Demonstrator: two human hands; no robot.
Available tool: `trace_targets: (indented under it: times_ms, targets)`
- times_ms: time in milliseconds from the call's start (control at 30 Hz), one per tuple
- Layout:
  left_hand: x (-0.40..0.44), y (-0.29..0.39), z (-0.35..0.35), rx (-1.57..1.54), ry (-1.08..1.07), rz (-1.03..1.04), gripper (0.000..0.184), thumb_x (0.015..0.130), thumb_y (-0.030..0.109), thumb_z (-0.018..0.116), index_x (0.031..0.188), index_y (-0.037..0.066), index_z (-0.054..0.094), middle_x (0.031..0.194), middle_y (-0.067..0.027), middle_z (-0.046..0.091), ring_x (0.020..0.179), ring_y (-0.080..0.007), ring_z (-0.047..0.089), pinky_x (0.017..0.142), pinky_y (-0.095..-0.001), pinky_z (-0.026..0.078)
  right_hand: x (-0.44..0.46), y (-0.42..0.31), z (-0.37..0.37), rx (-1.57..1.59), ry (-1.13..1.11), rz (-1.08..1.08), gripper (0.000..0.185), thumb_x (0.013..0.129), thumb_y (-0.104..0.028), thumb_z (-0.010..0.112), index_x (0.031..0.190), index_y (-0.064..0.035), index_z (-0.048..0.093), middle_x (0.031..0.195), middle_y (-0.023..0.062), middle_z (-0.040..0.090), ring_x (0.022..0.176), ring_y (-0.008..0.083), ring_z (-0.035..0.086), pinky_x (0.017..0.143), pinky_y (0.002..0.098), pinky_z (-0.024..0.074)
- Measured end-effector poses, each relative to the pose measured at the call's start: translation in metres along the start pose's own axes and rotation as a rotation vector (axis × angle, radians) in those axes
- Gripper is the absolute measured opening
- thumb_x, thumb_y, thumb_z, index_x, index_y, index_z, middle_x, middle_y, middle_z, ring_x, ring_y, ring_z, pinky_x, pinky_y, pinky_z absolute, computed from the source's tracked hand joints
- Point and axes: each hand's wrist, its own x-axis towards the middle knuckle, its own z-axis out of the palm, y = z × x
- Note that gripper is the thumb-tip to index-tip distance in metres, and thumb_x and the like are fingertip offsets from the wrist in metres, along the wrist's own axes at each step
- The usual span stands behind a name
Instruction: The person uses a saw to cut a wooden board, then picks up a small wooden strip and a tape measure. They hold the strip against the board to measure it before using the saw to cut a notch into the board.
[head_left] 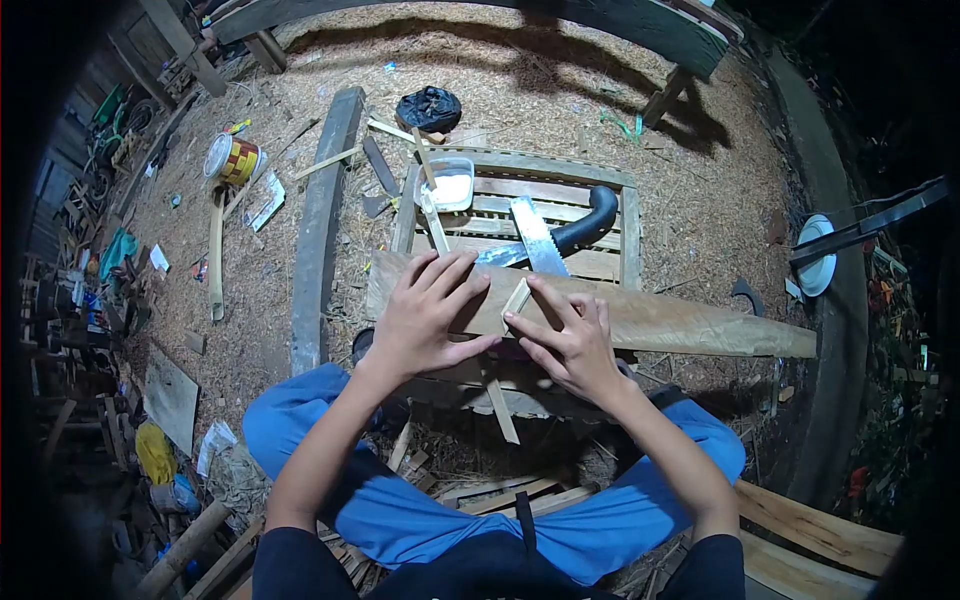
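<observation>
A wide wooden plank (690,318) lies crosswise in front of me. My left hand (428,312) rests on its left part, fingers spread and stretched out, holding nothing that I can see. On the plank between my hands is a small pale piece of wood (515,302). My right hand (570,345) grips this piece between its fingertips. A thin wooden strip (499,402) sticks out below the plank towards my lap. Beyond the plank, a handsaw (540,240) with a black curved handle (597,215) lies on a slatted wooden frame (628,235).
A clear plastic tub (455,190) with white contents sits on the frame, with thin strips leaning by it. A long beam (330,220) lies at left, near a red-and-yellow bucket (235,160). A black plastic bag (428,108) lies behind. Shavings cover the ground.
</observation>
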Motion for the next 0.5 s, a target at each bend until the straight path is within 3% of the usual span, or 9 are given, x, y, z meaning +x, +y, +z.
trace_targets:
  times_ms: [100,267,500]
  targets:
    - [0.000,0.000,-0.002,0.010,-0.011,0.011,0.064,0.083,0.052,0.081,0.131,0.012,0.067,0.149,-0.0169,0.058,0.139,-0.0347,0.054,0.120,-0.0528,0.036,0.001,0.001,0.002,-0.003,-0.006,-0.007,0.047,0.092,-0.035,0.075,0.138,-0.0434,0.070,0.164,0.0014,0.047,0.111,0.0253,0.054,0.097,0.0463,0.0382]
    - [-0.006,-0.010,0.003,-0.052,0.027,0.048,0.051,0.079,0.050,0.086,0.108,0.011,0.073,0.149,-0.0157,0.061,0.141,-0.0343,0.055,0.121,-0.0552,0.036,0.002,-0.001,0.002,0.016,-0.016,-0.001,0.048,0.092,-0.035,0.075,0.138,-0.0440,0.069,0.165,0.0008,0.045,0.111,0.0259,0.054,0.097,0.0469,0.0382]
    - [-0.005,-0.003,-0.006,0.040,0.024,0.055,0.055,0.081,0.057,0.082,0.109,0.011,0.074,0.148,-0.0109,0.061,0.141,-0.0352,0.053,0.121,-0.0595,0.035,0.008,-0.006,0.001,0.025,-0.023,-0.017,0.048,0.092,-0.035,0.075,0.139,-0.0435,0.069,0.166,0.0011,0.044,0.111,0.0258,0.054,0.098,0.0464,0.0377]
